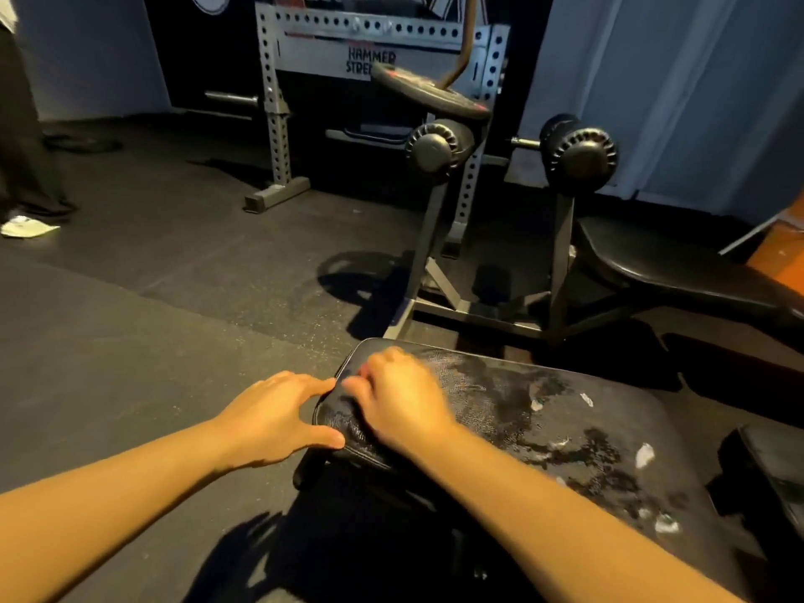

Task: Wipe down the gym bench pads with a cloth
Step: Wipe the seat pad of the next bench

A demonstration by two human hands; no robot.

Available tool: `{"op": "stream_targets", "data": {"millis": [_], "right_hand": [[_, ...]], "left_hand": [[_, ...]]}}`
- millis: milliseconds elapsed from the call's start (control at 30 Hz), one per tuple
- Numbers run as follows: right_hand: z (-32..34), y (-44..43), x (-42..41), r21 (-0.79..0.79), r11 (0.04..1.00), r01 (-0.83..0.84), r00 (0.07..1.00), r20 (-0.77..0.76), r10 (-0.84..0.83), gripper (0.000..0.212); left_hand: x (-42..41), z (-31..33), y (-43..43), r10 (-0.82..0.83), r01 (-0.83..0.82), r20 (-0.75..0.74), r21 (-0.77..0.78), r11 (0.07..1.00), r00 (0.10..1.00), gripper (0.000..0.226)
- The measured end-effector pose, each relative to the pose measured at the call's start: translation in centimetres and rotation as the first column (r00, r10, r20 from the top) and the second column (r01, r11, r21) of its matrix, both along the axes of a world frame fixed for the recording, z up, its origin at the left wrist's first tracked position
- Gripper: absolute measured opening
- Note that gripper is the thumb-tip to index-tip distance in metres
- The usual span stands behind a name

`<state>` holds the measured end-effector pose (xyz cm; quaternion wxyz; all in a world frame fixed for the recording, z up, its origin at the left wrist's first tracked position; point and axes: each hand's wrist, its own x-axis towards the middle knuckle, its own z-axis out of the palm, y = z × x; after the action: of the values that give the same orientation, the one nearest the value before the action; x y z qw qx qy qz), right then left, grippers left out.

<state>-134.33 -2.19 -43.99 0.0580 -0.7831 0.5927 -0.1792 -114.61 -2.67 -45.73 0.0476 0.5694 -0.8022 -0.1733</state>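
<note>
Head view. A black bench pad (544, 428) lies at near centre-right. Its surface is cracked and worn, with white flecks toward the right.

The left hand (274, 417) is at the pad's left end. Its grip is apart: the fingers are spread, and forefinger and thumb touch the pad's edge.

The right hand (400, 398) rests on the pad's left end, just beside the left hand. It is blurred, so whether its grip is closed on anything cannot be told. The cloth cannot be made out.

Beyond the pad stands a frame with two black rollers (581, 154). A weight plate (430, 93) sits behind the left roller. A second bench (674, 272) lies at far right. A grey perforated rack (278, 124) stands at far centre on the dark floor (130, 319). A person's leg (21, 145) shows at far left.
</note>
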Motion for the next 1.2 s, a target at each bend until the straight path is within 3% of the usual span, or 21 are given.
{"op": "stream_targets", "data": {"millis": [100,167,233,300,367,433,500,533,667,733,833,900,933,1100,1200], "right_hand": [[0.0,1.2,-1.3,-0.051,0.988,-0.145,0.985,-0.099,0.139,0.036],[-0.1,-1.0,-5.3,-0.057,0.998,-0.019,0.990,-0.138,0.011,0.030],[-0.1,-3.8,-9.4,-0.071,0.976,0.205,0.966,-0.144,-0.213,0.026],[0.4,-4.6,-9.6,-0.088,0.944,0.317,0.940,-0.103,-0.325,0.021],[1.0,-3.2,-5.2,-0.035,0.969,0.245,0.966,-0.070,-0.247,0.016],[1.0,0.0,-0.2,0.069,0.997,0.029,0.999,-0.032,-0.027,0.016],[0.5,2.9,1.3,0.080,0.979,-0.188,0.979,-0.067,0.194,0.021],[0.6,2.9,0.3,0.058,0.978,-0.201,0.976,-0.072,0.205,0.023],[0.7,-3.3,-7.0,0.012,0.981,0.194,0.969,-0.155,-0.190,0.030],[1.3,-4.8,-7.2,-0.048,0.957,0.287,0.946,-0.141,-0.290,0.024],[1.0,-1.1,-1.4,0.037,0.996,0.075,0.991,-0.113,-0.071,0.012],[0.3,2.4,0.3,0.070,0.984,-0.163,0.979,-0.110,0.170,0.021],[0.4,2.2,-0.3,0.059,0.980,-0.191,0.972,-0.126,0.197,0.026],[0.7,-6.5,-6.8,-0.049,0.962,0.268,0.946,-0.177,-0.272,0.028],[0.0,-5.0,-0.9,-0.038,0.989,0.143,0.986,-0.082,-0.146,0.013]], "left_hand": [[0.0,-0.2,-0.7,-0.036,0.037,0.023,-0.042,0.998,0.999,0.101],[-0.1,-0.1,-0.9,-0.046,0.045,-0.007,-0.056,0.997,0.999,0.098],[0.2,-0.4,-0.9,-0.034,0.033,-0.039,-0.023,0.999,0.999,0.113],[0.3,-0.8,-0.6,-0.019,0.018,-0.083,-0.017,1.000,0.996,0.122],[0.2,-0.8,-0.2,-0.004,0.000,-0.097,-0.040,0.999,0.995,0.107],[0.1,-0.7,0.1,0.008,-0.017,-0.101,-0.082,0.996,0.995,0.098],[0.2,-0.7,0.2,0.008,-0.016,-0.105,-0.072,0.997,0.994,0.103],[0.2,-0.5,0.2,0.007,-0.013,-0.107,-0.053,0.998,0.994,0.108],[0.4,-0.9,-0.3,-0.012,0.007,-0.113,-0.050,0.999,0.994,0.112],[0.6,-1.2,-0.4,-0.017,0.011,-0.119,-0.050,0.999,0.993,0.114],[0.6,-1.3,-0.3,-0.026,0.019,-0.118,-0.058,0.998,0.993,0.114],[0.6,-1.4,-0.5,-0.022,0.014,-0.105,-0.071,0.997,0.994,0.110],[0.6,-1.4,-0.6,-0.019,0.012,-0.104,-0.071,0.997,0.994,0.110],[0.8,-2.2,-0.4,-0.031,0.017,-0.180,-0.083,0.996,0.983,0.126],[0.9,-2.3,-0.2,-0.017,-0.003,-0.209,-0.097,0.995,0.978,0.114]]}}
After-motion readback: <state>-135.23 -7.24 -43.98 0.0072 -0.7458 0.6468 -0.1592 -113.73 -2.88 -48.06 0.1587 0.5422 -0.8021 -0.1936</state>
